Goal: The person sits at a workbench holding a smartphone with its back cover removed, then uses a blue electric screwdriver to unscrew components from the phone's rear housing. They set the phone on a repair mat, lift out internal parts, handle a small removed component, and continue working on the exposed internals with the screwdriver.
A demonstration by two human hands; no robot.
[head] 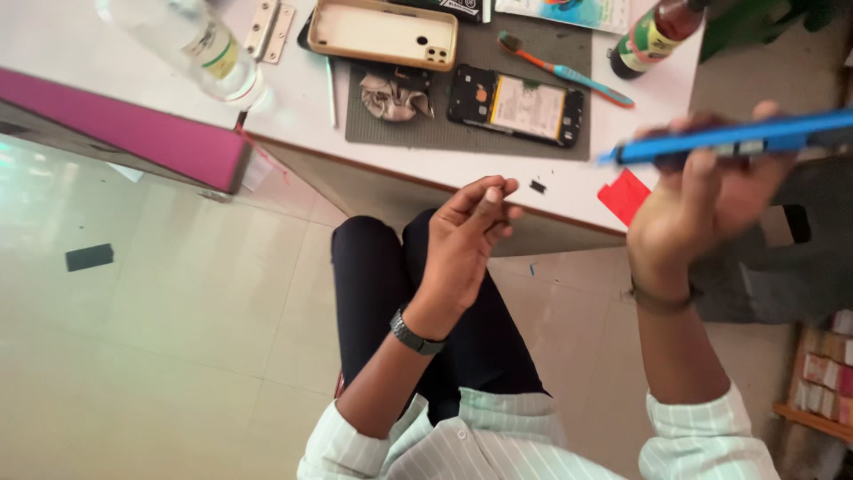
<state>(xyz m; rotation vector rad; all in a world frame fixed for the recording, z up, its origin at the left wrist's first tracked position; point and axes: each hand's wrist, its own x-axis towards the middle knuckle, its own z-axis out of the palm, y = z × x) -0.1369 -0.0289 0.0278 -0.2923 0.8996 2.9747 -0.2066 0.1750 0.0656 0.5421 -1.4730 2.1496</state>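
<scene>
Glossy pale tiled floor [178,311]; white worktable [293,98]; wooden shelf [822,418].

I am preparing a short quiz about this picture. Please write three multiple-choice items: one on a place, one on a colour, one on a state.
1. Where does the opened phone lie?
A. on the grey mat
B. on the floor
C. on the person's lap

2. What colour is the flat device in the right hand?
A. red
B. blue
C. green

3. How is the left hand?
A. gripping a bottle
B. flat on the table
C. raised, fingers pinched together

Right letters: 1 A, the phone rests on the grey mat beside the toothbrush. 2 B, its edge shows blue. 3 C, the fingertips meet above the knees; anything held between them is too small to tell.
</scene>
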